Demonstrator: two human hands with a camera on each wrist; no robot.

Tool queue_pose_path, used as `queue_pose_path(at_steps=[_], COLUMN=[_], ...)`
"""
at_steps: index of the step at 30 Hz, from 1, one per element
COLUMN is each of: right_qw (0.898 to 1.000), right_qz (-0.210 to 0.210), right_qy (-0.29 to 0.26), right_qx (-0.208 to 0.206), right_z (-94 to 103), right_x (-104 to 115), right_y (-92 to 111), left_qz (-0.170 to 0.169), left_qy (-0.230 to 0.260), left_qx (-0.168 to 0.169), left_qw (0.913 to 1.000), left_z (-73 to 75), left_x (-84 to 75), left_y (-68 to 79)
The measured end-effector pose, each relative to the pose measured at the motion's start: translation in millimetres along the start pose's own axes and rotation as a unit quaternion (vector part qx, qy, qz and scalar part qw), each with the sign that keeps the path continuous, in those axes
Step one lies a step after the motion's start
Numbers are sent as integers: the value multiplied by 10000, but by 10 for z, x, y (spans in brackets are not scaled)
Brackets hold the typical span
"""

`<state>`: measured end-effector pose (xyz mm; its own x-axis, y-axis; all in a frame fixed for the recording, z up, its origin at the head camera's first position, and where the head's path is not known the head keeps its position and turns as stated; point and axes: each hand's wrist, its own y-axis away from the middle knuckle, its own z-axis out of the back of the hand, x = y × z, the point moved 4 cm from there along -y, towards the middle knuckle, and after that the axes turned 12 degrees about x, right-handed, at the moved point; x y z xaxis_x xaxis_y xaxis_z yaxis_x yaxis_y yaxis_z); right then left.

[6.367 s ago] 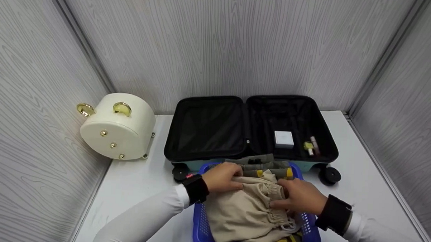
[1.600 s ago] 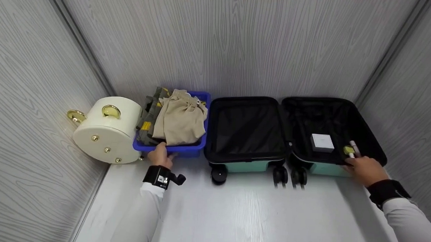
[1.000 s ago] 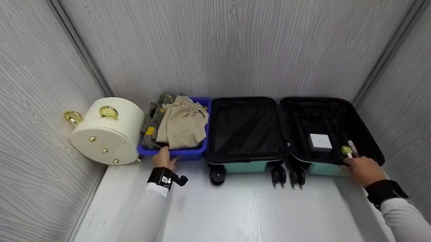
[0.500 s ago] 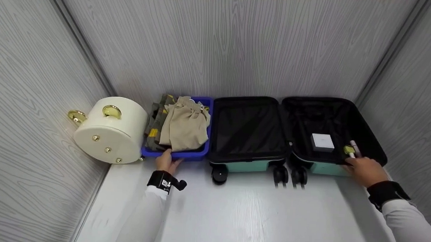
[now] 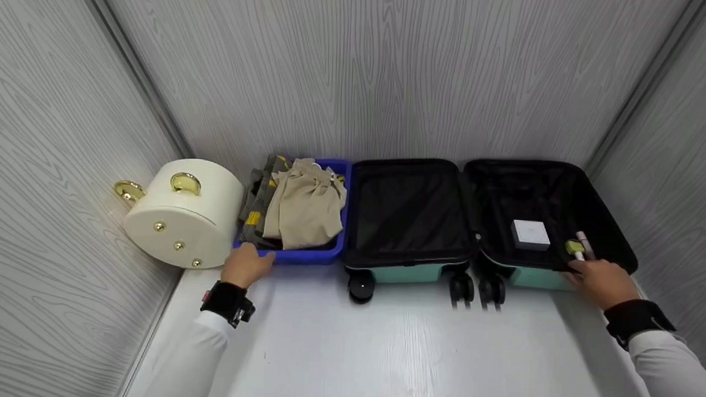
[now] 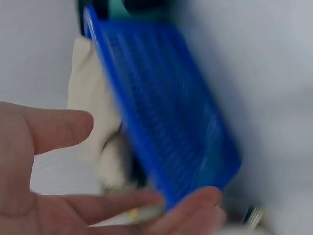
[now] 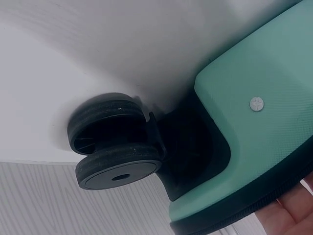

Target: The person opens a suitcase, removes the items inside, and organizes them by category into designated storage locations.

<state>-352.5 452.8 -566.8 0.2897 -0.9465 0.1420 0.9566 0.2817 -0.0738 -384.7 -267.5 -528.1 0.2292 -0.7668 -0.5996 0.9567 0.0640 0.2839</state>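
Note:
The blue basket (image 5: 313, 257) stands at the back wall, holding beige drawstring shorts (image 5: 305, 211) and grey-green cloth with yellow patches (image 5: 255, 213). At its front left corner is my left hand (image 5: 246, 267); in the left wrist view its thumb and fingers are spread, fingertips right at the basket's rim. To the basket's right lies the opened suitcase (image 5: 406, 274), black inside with a mint-green shell. My right hand (image 5: 605, 282) grips the front rim of its right half. The right wrist view shows the fingers (image 7: 288, 210) at that rim, near a black wheel (image 7: 117, 142).
A cream rounded case (image 5: 182, 216) with gold handles and knobs stands left of the basket. Inside the suitcase's right half lie a white box (image 5: 530, 235), a small yellow-green item (image 5: 574, 247) and a pale pink tube (image 5: 586, 245). Wood-grain walls enclose the white table (image 5: 383, 346).
The basket of clothes went from in front of the suitcase to its left; the suitcase shifted right. Just now my left hand let go of the basket's front rim and slid left.

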Motion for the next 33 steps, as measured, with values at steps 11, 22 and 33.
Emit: queue_pose_path(at_steps=[11,22,33], right_qw=[9999,9995,9991], right_qz=[-40,116,143], right_qy=[-32,-13,144], right_qx=[-111,-280,-384], right_z=[16,-2,-57], right_x=[11,22,-21], right_y=[-8,-4,27], left_qz=[628,1221,1207], left_qy=[-638,-925,-848], left_qx=[-3046,-1669,-1671], left_qw=[9483,9740,9748], left_z=[1125,1270,1155], left_x=[400,665,607], left_y=[-171,-371,-487])
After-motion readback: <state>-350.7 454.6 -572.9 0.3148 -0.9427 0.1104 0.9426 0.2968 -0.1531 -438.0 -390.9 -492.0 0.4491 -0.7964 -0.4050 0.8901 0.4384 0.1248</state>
